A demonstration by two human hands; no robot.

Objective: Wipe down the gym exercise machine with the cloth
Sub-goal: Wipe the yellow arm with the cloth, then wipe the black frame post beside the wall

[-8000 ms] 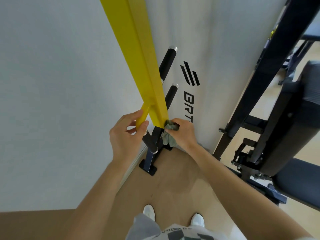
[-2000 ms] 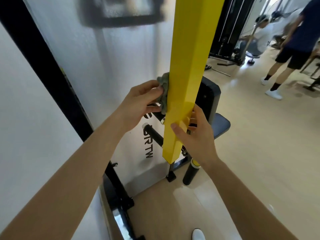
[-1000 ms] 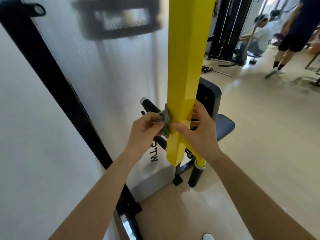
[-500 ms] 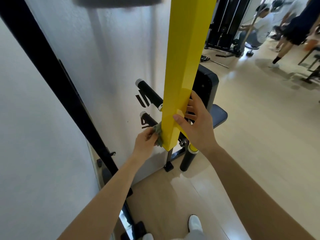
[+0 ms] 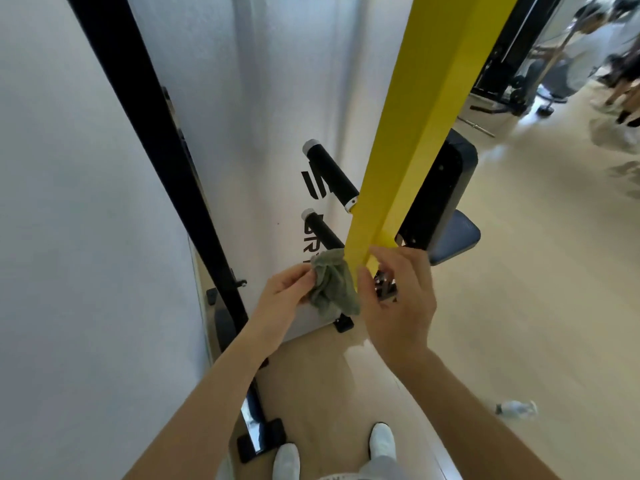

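**Down low: cloth (image 5: 334, 287) at the foot of the yellow bar (image 5: 415, 133)**

Crumpled and grey-green, the cloth hangs bunched at the lower end of the slanting yellow bar, its upper folds touching the bar's left edge. The left hand (image 5: 284, 292) grips the cloth from the left, fingers curled into the bunch. The right hand (image 5: 398, 299) grasps the bar's end from the right, with the thumb on the near face just beside the cloth and the fingers wrapped over the far side.

Just behind, two black hand grips (image 5: 330, 176) with silver caps stick out to the left of the bar, in front of a white panel (image 5: 277, 98) with black lettering. A black post (image 5: 156, 133) slants along the panel's left side down to the floor (image 5: 519, 306). Right of the bar, a black back pad (image 5: 440, 188) stands over a dark blue seat (image 5: 457, 237).

Near, two white shoes (image 5: 382, 441) show at the bottom edge. What looks like a small bottle (image 5: 516, 408) lies on the floor to the right. Far right are blurred people (image 5: 595, 46).
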